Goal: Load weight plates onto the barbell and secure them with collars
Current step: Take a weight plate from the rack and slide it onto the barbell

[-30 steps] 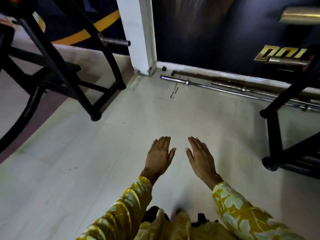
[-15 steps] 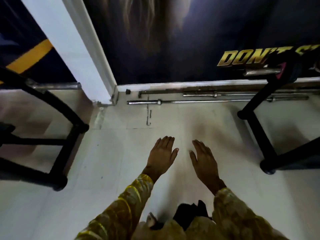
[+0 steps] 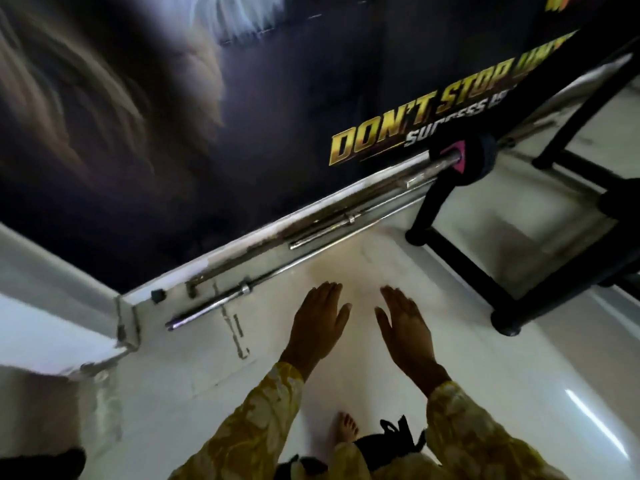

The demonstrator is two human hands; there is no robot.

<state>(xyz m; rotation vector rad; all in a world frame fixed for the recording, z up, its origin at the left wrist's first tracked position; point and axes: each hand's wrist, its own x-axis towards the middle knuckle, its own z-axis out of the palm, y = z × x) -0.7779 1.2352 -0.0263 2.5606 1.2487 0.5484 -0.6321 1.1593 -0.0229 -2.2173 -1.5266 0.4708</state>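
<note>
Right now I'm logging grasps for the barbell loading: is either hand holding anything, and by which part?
Nothing is held. The left hand and right hand are both open and flat, fingers extended, above the floor, short of the bars lying along the wall.

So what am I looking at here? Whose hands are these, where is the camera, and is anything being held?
There is no robot: a person wears a camera on the head, looking down. The left hand and right hand, in yellow patterned sleeves, reach forward open and empty. On the pale tiled floor, long silver steel barbells lie along the dark poster wall. To the right stands a black metal rack, whose bar carries a black weight plate with a pink centre.
</note>
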